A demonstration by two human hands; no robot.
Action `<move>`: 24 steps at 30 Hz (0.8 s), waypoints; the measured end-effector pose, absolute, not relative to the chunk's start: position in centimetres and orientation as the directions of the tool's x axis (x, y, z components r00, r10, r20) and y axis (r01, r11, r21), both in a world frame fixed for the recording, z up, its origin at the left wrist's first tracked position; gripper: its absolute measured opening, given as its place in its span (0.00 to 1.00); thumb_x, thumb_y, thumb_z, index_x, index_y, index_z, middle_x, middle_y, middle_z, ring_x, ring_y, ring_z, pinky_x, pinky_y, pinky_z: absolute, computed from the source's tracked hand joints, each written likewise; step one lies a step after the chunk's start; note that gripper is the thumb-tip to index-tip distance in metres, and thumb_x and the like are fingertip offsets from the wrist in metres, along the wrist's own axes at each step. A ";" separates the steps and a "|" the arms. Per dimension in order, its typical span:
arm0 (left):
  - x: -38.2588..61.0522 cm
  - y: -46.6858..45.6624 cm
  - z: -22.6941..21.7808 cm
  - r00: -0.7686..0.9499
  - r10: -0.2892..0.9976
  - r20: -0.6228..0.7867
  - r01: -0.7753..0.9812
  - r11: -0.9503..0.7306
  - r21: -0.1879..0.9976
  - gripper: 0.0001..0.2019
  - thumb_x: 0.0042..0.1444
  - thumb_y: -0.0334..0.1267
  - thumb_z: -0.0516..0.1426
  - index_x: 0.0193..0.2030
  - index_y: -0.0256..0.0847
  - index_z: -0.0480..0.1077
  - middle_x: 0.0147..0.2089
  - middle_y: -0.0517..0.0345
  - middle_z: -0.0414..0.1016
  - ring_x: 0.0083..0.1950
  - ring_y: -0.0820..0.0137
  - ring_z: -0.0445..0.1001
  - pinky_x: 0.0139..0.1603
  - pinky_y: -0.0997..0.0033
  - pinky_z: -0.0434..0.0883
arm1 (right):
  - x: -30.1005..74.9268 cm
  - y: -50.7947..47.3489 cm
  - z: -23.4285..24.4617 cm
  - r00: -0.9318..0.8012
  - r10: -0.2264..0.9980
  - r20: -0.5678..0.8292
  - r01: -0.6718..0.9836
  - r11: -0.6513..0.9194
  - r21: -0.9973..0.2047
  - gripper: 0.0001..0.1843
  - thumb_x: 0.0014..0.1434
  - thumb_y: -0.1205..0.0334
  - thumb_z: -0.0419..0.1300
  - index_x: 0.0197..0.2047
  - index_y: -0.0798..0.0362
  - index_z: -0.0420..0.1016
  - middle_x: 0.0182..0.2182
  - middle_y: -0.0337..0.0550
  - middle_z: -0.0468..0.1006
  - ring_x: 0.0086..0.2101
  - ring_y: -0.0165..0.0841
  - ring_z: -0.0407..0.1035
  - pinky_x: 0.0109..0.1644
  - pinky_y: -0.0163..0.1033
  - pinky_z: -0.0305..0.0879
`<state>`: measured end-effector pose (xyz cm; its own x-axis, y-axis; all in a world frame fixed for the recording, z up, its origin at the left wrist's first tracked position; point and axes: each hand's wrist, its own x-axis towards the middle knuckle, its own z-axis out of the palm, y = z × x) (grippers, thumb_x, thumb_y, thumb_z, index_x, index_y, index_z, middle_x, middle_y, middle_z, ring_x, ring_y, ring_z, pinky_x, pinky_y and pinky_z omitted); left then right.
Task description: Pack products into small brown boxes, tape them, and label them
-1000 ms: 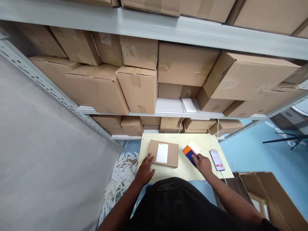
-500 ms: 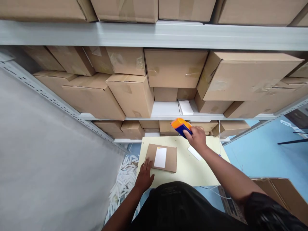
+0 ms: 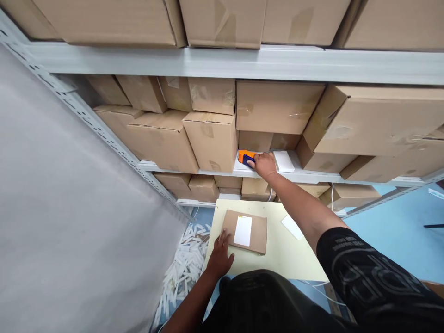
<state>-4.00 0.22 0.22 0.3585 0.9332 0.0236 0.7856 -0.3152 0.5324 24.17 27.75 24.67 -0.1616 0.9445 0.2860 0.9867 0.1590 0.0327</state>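
My right hand (image 3: 264,164) reaches up to the middle shelf. Its fingers are wrapped round an orange and dark-blue handheld device (image 3: 247,157), whose exact kind I cannot make out. The device is at the shelf surface, left of a stack of white cards or paper (image 3: 283,161). Down on the pale yellow table, a flat brown cardboard box (image 3: 258,231) bears a white label (image 3: 243,230). Fingers apart, my left hand (image 3: 221,257) rests at the box's left front corner, its fingertips touching the cardboard.
Cardboard boxes (image 3: 277,107) crowd the shelves of a grey metal rack (image 3: 215,62). A white slip (image 3: 292,226) lies on the table (image 3: 277,261). White paper strips (image 3: 185,259) are heaped on the floor between the table and a grey wall (image 3: 86,231). A white cable (image 3: 332,196) hangs at right.
My right hand has carried the orange and dark-blue device from above the table forward onto the middle shelf. My left hand stays at the box. The whole view has shifted slightly.
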 end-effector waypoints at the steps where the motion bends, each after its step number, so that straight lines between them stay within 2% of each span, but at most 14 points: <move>1: -4.1 0.2 0.2 0.357 0.934 0.022 0.771 -0.308 0.558 0.37 0.53 0.32 0.58 0.72 0.37 0.59 0.78 0.43 0.49 0.78 0.51 0.49 0.75 0.48 0.56 | 24.1 27.9 24.9 -0.166 0.941 0.295 0.986 0.168 0.018 0.30 0.71 0.41 0.49 0.45 0.60 0.78 0.39 0.60 0.79 0.44 0.48 0.66 0.52 0.50 0.52; 3: -4.4 0.0 0.0 0.341 0.940 0.028 0.730 -0.283 0.622 0.35 0.56 0.33 0.57 0.72 0.40 0.58 0.78 0.45 0.50 0.78 0.53 0.51 0.75 0.48 0.57 | 24.4 27.5 25.5 -0.177 0.919 0.352 0.980 0.196 -0.017 0.29 0.70 0.40 0.50 0.48 0.59 0.78 0.44 0.60 0.77 0.48 0.50 0.64 0.54 0.51 0.53; 5: -4.8 -0.1 -0.4 0.295 0.955 0.019 0.669 -0.220 0.710 0.35 0.58 0.35 0.56 0.74 0.44 0.55 0.79 0.47 0.47 0.77 0.55 0.53 0.71 0.49 0.64 | 25.1 26.0 25.6 -0.151 0.879 0.452 0.975 0.209 -0.081 0.28 0.69 0.42 0.52 0.55 0.58 0.75 0.49 0.60 0.75 0.51 0.51 0.62 0.58 0.54 0.53; 7: -5.2 0.1 -0.9 0.216 0.976 -0.027 0.586 -0.108 0.803 0.37 0.60 0.39 0.57 0.75 0.46 0.51 0.79 0.46 0.47 0.74 0.55 0.59 0.65 0.51 0.71 | 26.3 22.7 24.3 -0.071 0.845 0.530 0.957 0.207 -0.201 0.27 0.69 0.45 0.54 0.60 0.56 0.71 0.53 0.59 0.73 0.54 0.51 0.62 0.61 0.55 0.53; 9: -5.4 0.5 -1.4 0.136 0.983 -0.120 0.493 0.038 0.869 0.38 0.59 0.43 0.58 0.75 0.45 0.50 0.77 0.42 0.50 0.70 0.55 0.65 0.61 0.53 0.74 | 27.6 17.5 21.0 0.048 0.862 0.504 0.901 0.180 -0.394 0.25 0.69 0.46 0.53 0.60 0.54 0.71 0.54 0.57 0.74 0.55 0.50 0.63 0.62 0.53 0.56; 11: -5.6 1.2 -1.7 0.093 0.965 -0.246 0.408 0.189 0.893 0.39 0.58 0.47 0.59 0.74 0.41 0.52 0.75 0.38 0.56 0.69 0.53 0.67 0.62 0.53 0.72 | 28.8 11.2 15.7 0.187 0.938 0.293 0.778 0.041 -0.627 0.23 0.69 0.45 0.50 0.55 0.51 0.74 0.50 0.53 0.77 0.51 0.47 0.68 0.58 0.51 0.63; 13: -5.6 1.8 -1.6 0.132 0.926 -0.354 0.346 0.292 0.892 0.38 0.59 0.52 0.58 0.72 0.39 0.56 0.72 0.38 0.62 0.69 0.52 0.68 0.64 0.53 0.70 | 29.5 5.0 9.6 0.302 0.951 -0.068 0.576 -0.239 -0.782 0.25 0.67 0.41 0.51 0.51 0.50 0.76 0.50 0.52 0.79 0.51 0.47 0.72 0.58 0.51 0.65; 15: -5.6 2.2 -1.2 0.197 0.892 -0.407 0.329 0.330 0.885 0.36 0.60 0.55 0.57 0.70 0.40 0.60 0.69 0.41 0.69 0.67 0.52 0.70 0.64 0.52 0.69 | 29.3 0.1 4.1 0.275 0.849 -0.451 0.357 -0.525 -0.772 0.30 0.64 0.36 0.52 0.54 0.51 0.76 0.52 0.53 0.79 0.51 0.47 0.73 0.57 0.51 0.67; 16: -5.5 2.4 -1.0 0.218 0.880 -0.421 0.332 0.339 0.880 0.35 0.60 0.57 0.56 0.69 0.40 0.62 0.67 0.42 0.71 0.65 0.52 0.72 0.64 0.52 0.70 | 28.9 -1.7 1.9 0.240 0.788 -0.567 0.254 -0.615 -0.746 0.33 0.64 0.35 0.51 0.56 0.51 0.75 0.55 0.54 0.78 0.51 0.47 0.74 0.56 0.52 0.68; 18: -5.3 2.6 -0.4 0.217 0.863 -0.456 0.342 0.370 0.864 0.34 0.59 0.59 0.55 0.67 0.40 0.65 0.65 0.43 0.73 0.62 0.52 0.74 0.60 0.51 0.72 | 28.0 -3.7 -1.0 0.159 0.721 -0.675 0.097 -0.691 -0.716 0.37 0.62 0.32 0.50 0.59 0.51 0.73 0.59 0.55 0.75 0.54 0.47 0.73 0.55 0.52 0.69; 20: -5.1 2.7 0.1 0.205 0.854 -0.479 0.337 0.397 0.853 0.34 0.59 0.60 0.55 0.66 0.40 0.66 0.64 0.43 0.74 0.59 0.51 0.76 0.56 0.51 0.75 | 27.1 -4.4 -2.1 0.133 0.710 -0.692 0.012 -0.699 -0.715 0.40 0.61 0.28 0.48 0.59 0.52 0.74 0.60 0.57 0.75 0.53 0.47 0.73 0.55 0.51 0.69; 22: -4.9 2.7 0.6 0.193 0.866 -0.461 0.327 0.386 0.863 0.34 0.59 0.61 0.55 0.64 0.40 0.69 0.62 0.42 0.76 0.58 0.51 0.76 0.55 0.51 0.75 | 26.8 -4.6 -2.0 0.176 0.740 -0.649 0.038 -0.664 -0.747 0.43 0.60 0.24 0.44 0.52 0.53 0.77 0.54 0.57 0.79 0.51 0.47 0.74 0.54 0.50 0.69; 24: -4.8 2.7 1.2 0.184 0.891 -0.414 0.318 0.345 0.883 0.33 0.60 0.62 0.54 0.63 0.41 0.71 0.61 0.43 0.77 0.59 0.52 0.76 0.58 0.51 0.73 | 27.1 -4.8 -1.3 0.232 0.795 -0.561 0.138 -0.598 -0.790 0.44 0.61 0.23 0.41 0.43 0.53 0.80 0.45 0.55 0.82 0.47 0.47 0.74 0.54 0.50 0.68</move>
